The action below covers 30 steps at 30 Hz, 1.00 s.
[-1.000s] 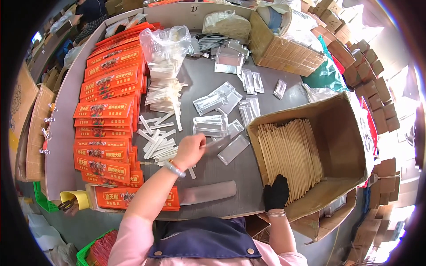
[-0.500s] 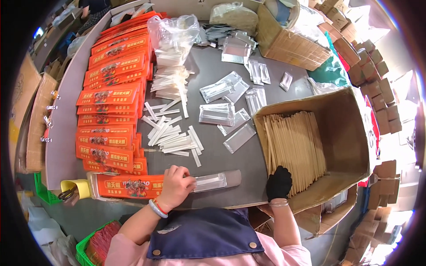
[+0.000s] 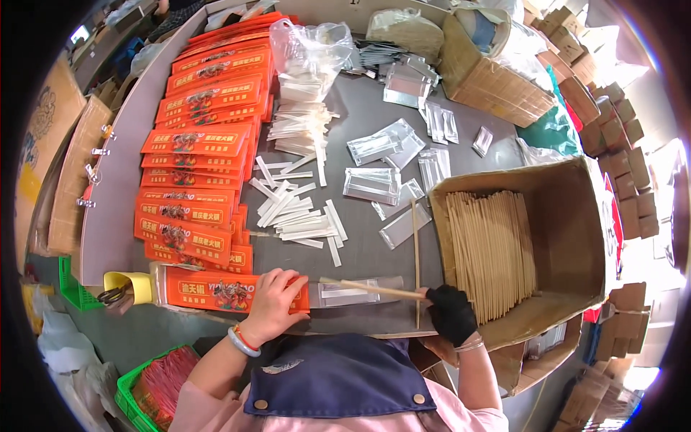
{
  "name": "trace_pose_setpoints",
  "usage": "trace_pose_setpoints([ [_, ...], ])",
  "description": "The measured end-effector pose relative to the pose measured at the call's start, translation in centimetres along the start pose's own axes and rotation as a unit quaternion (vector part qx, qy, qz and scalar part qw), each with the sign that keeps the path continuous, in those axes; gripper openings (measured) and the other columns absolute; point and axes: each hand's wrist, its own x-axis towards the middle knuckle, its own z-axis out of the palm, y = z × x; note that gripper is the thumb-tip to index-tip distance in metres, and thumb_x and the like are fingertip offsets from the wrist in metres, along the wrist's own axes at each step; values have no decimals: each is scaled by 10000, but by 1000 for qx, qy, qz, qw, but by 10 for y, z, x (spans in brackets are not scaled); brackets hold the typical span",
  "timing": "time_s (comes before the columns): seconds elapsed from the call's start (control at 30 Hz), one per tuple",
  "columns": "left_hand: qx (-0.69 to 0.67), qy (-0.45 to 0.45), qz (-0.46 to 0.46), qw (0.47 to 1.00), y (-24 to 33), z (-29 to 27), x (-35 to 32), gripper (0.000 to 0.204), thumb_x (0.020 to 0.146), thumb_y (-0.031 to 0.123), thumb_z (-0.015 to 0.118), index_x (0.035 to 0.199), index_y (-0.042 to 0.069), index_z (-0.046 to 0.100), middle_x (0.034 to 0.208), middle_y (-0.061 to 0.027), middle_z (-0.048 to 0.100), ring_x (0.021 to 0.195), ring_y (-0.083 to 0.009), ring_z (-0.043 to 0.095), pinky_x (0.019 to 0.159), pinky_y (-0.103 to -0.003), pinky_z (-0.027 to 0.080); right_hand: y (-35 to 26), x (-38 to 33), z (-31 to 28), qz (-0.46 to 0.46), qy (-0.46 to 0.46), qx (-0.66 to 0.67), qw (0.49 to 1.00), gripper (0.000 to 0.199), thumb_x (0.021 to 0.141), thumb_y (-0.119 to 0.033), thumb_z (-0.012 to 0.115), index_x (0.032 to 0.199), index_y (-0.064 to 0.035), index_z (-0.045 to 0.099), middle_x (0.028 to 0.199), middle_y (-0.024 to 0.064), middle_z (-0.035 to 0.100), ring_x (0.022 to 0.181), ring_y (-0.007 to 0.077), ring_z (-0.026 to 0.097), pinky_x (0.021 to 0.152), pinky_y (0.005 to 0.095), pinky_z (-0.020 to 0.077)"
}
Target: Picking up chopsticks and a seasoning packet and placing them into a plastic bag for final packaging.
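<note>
My left hand (image 3: 272, 308) rests on the right end of an orange printed paper sleeve (image 3: 198, 289) at the table's front edge, its fingers and thumb around the sleeve's open end. Clear plastic packaging (image 3: 389, 283) with a white strip inside sticks out of that end. In its black fingerless glove, my right hand (image 3: 452, 315) is closed on wooden chopsticks (image 3: 378, 289), whose tips point left over the clear plastic. A single loose chopstick (image 3: 416, 252) lies front to back on the table beside the glove. Right of it, a cardboard box (image 3: 568, 216) holds many chopsticks (image 3: 493, 252).
Stacked orange sleeves (image 3: 194, 169) line the table's left side. White paper packets (image 3: 302, 219) are piled beside them, clear packets (image 3: 372, 185) toward the middle. A yellow holder (image 3: 138, 287) with scissors stands front left; another cardboard box (image 3: 497, 83) is at back right.
My right hand has come out of the box's front corner, moving left with chopsticks. One chopstick now lies on the table. My left hand has drawn back from the clear plastic onto the sleeve's end.
</note>
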Motion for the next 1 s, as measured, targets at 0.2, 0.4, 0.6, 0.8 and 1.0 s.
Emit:
trace_pose_setpoints([
  [0.2, -39, 11, 20, 999, -3, 17, 6, 711, 568, 252, 879, 1205, 70, 620, 1183, -103, 563, 1126, -312, 492, 981, -436, 402, -40, 43, 50, -121, -64, 49, 989, 230, 816, -143, 636, 1038, -135, 693, 830, 124, 638, 750, 325, 624, 654, 456, 486],
  [0.4, -6, 55, 6, 998, 13, 22, 20, 667, 567, 210, 866, 1167, 48, 624, 1141, -84, 569, 1071, -290, 506, 948, -424, 419, -41, 61, 63, -40, -8, 116, 992, 200, 778, -92, 672, 969, -38, 649, 883, 180, 637, 804, 337, 627, 722, 437, 508],
  [0.6, -21, 42, 34, 998, 11, 29, 31, 654, 583, 206, 843, 1194, 105, 631, 1111, -87, 565, 1067, -287, 510, 905, -426, 425, -93, 56, 120, 15, 4, 414, 910, 405, 787, -168, 768, 1123, -50, 574, 981, 139, 619, 895, 288, 631, 771, 384, 514],
  [0.8, 112, -164, 140, 970, 23, -5, 56, 294, 707, 160, 691, 998, 184, 663, 944, -117, 559, 915, -302, 566, 766, -404, 435, -79, 60, 40, -103, 57, 18, 993, 676, 608, -352, 866, 1159, -106, 560, 1118, 89, 563, 1046, 289, 561, 908, 415, 403],
  [1.0, 163, 109, 98, 976, -45, -104, 82, 236, 622, 48, 690, 852, 48, 637, 1125, -163, 555, 1043, -347, 530, 885, -468, 465, -47, 43, 24, 20, 131, 90, 987, 636, 600, -468, 821, 1064, -105, 581, 988, 73, 577, 950, 296, 538, 900, 468, 353],
])
